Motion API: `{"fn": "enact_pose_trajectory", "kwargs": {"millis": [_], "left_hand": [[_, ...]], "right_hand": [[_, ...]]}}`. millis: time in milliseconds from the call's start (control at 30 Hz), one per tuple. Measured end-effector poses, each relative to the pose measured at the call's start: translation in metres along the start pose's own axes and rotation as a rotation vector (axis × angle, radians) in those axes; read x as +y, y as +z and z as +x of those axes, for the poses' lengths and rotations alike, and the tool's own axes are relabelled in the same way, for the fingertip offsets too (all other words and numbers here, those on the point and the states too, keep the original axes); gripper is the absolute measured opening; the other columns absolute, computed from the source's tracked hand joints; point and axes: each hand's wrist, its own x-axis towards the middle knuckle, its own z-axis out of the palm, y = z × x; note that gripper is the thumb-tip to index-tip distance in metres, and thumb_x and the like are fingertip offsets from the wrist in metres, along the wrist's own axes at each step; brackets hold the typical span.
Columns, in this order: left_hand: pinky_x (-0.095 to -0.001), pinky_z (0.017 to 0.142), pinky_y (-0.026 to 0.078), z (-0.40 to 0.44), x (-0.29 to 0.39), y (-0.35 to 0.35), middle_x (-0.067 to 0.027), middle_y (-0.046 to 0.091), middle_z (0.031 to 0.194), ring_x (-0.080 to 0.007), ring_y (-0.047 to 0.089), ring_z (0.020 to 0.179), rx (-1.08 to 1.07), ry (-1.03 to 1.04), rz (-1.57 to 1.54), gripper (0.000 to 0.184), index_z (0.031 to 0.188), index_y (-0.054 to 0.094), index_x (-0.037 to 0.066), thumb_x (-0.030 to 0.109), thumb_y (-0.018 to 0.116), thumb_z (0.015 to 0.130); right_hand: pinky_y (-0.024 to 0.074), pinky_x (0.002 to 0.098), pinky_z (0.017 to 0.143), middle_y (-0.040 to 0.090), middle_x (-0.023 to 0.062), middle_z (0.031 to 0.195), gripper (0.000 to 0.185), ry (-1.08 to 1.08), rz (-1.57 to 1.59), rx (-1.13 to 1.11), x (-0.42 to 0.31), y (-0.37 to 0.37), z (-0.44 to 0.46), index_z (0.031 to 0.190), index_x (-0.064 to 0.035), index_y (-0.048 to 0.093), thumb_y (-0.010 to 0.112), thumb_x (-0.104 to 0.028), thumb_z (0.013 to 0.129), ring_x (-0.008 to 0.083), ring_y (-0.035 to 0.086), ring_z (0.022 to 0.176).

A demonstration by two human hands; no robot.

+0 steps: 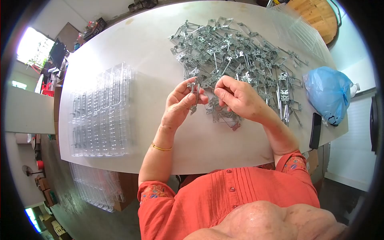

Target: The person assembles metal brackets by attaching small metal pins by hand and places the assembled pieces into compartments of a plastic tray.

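Observation:
My left hand (179,105) pinches a small metal bracket (195,96) between thumb and fingers, above the near edge of the pile. Just to its right, my right hand (241,101) is closed, thumb against curled fingers; whatever it may hold is hidden. Beneath and beyond both hands spreads a tangled heap of silvery metal brackets (228,50) with thin rods and flat plates. Left of the hands lies a clear plastic tray (124,92) with rows of slots, and several metal pieces sit along its left side.
A tied blue plastic bag (328,94) and a black phone (315,131) are on the right of the white table (156,64). Clear plastic sheets or trays (300,32) lie at the back right. More clear trays (96,186) are stacked below the table's front-left edge.

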Motion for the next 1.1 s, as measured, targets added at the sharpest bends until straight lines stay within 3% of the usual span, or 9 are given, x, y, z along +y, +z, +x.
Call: {"fn": "enact_pose_trajectory", "kwargs": {"millis": [233, 333, 433, 533, 733, 933, 1100], "left_hand": [[-0.0476, 0.115, 0.044, 0.0, 0.005, 0.0, -0.0106, 0.067, 0.13, -0.0336, 0.063, 0.127, -0.029, 0.077, -0.092, 0.058, 0.153, 0.044, 0.001, 0.015, 0.067, 0.102], [-0.0474, 0.118, 0.041, 0.002, 0.004, 0.001, -0.0097, 0.065, 0.133, -0.0338, 0.057, 0.134, -0.052, 0.148, -0.121, 0.059, 0.153, 0.043, 0.002, 0.018, 0.068, 0.102], [-0.0475, 0.119, 0.04, 0.001, 0.005, 0.004, -0.0096, 0.063, 0.136, -0.0335, 0.053, 0.139, -0.057, 0.138, -0.136, 0.06, 0.153, 0.043, 0.002, 0.018, 0.068, 0.101], [-0.0485, 0.122, 0.036, -0.001, 0.005, 0.004, -0.0102, 0.058, 0.141, -0.0331, 0.049, 0.143, -0.072, 0.137, -0.115, 0.06, 0.156, 0.039, 0.005, 0.02, 0.064, 0.104], [-0.0503, 0.127, 0.027, 0.004, 0.0, -0.001, -0.0129, 0.054, 0.149, -0.0326, 0.043, 0.147, -0.136, 0.224, -0.159, 0.053, 0.153, 0.046, 0.014, 0.015, 0.063, 0.103], [-0.0509, 0.127, 0.028, 0.005, -0.001, -0.002, -0.0154, 0.053, 0.15, -0.0294, 0.044, 0.146, -0.109, 0.211, -0.194, 0.051, 0.147, 0.05, 0.012, 0.004, 0.064, 0.099], [-0.051, 0.125, 0.033, 0.003, 0.001, 0.002, -0.0192, 0.052, 0.151, -0.0303, 0.047, 0.144, -0.089, 0.159, -0.151, 0.045, 0.14, 0.05, 0.005, -0.002, 0.063, 0.097]], "right_hand": [[0.0558, 0.0282, 0.074, 0.068, 0.0021, 0.094, 0.017, 0.028, 0.12, -0.144, 0.021, 0.012, 0.008, 0.112, -0.0032, 0.062, 0.059, -0.02, 0.107, 0.0099, 0.066, 0.086], [0.0574, 0.0295, 0.079, 0.068, 0.0035, 0.099, 0.02, 0.044, 0.251, -0.194, 0.028, 0.02, 0.012, 0.115, -0.0017, 0.063, 0.059, -0.02, 0.107, 0.011, 0.066, 0.094], [0.0578, 0.0306, 0.083, 0.068, 0.0028, 0.098, 0.019, 0.049, 0.48, -0.192, 0.032, 0.031, 0.015, 0.107, -0.0027, 0.064, 0.06, -0.021, 0.106, 0.0126, 0.068, 0.096], [0.0587, 0.0319, 0.086, 0.069, 0.0038, 0.102, 0.021, 0.034, 0.536, -0.209, 0.036, 0.034, 0.018, 0.108, -0.0023, 0.065, 0.062, -0.023, 0.106, 0.0132, 0.068, 0.099], [0.0574, 0.0303, 0.088, 0.07, 0.0042, 0.106, 0.018, 0.005, 0.578, -0.204, 0.039, 0.036, 0.022, 0.113, -0.0014, 0.065, 0.062, -0.017, 0.106, 0.0142, 0.069, 0.101], [0.0562, 0.0303, 0.081, 0.07, 0.0054, 0.102, 0.015, -0.049, 0.48, -0.046, 0.037, 0.027, 0.024, 0.107, -0.0016, 0.066, 0.064, -0.016, 0.105, 0.0118, 0.066, 0.094], [0.0527, 0.0338, 0.074, 0.065, 0.0087, 0.096, 0.007, -0.397, 0.004, 0.199, 0.039, 0.022, 0.025, 0.101, -0.0015, 0.064, 0.068, -0.007, 0.099, 0.0194, 0.065, 0.085]]}}
